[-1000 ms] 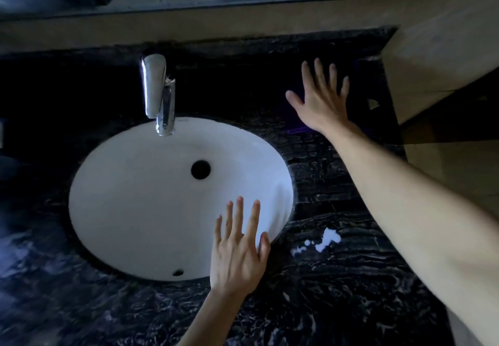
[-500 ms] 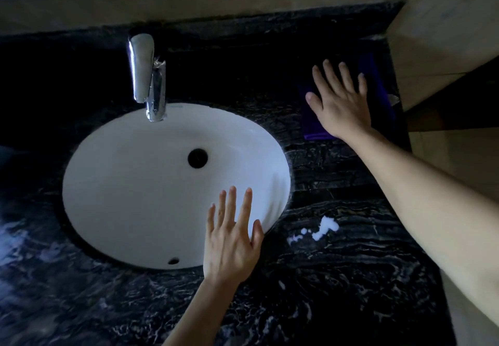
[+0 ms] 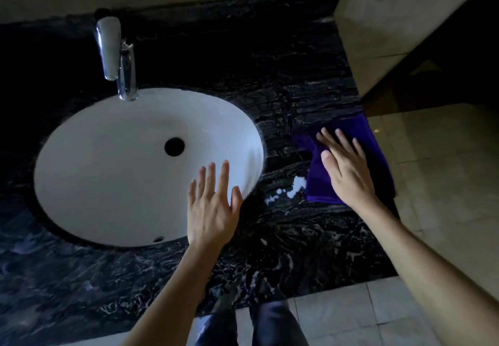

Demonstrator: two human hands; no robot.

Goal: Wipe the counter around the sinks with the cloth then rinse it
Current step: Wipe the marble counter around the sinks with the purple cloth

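A purple cloth (image 3: 375,151) lies flat on the black marble counter (image 3: 297,97) to the right of the white oval sink (image 3: 121,162). My right hand (image 3: 345,170) presses on the cloth with straight, spread fingers. My left hand (image 3: 213,208) rests flat at the sink's front right rim, fingers straight, holding nothing. A small white patch (image 3: 294,186) sits on the counter just left of the cloth's near corner.
A chrome tap (image 3: 116,57) stands behind the sink. The counter's right edge runs beside the cloth, with a beige wall block (image 3: 391,21) behind it and tiled floor (image 3: 445,183) beyond. My legs (image 3: 256,324) show below the front edge.
My right hand has dragged the cloth from the counter's back right corner toward me along the right edge. My left hand stays at the sink rim. The view has tilted downward.
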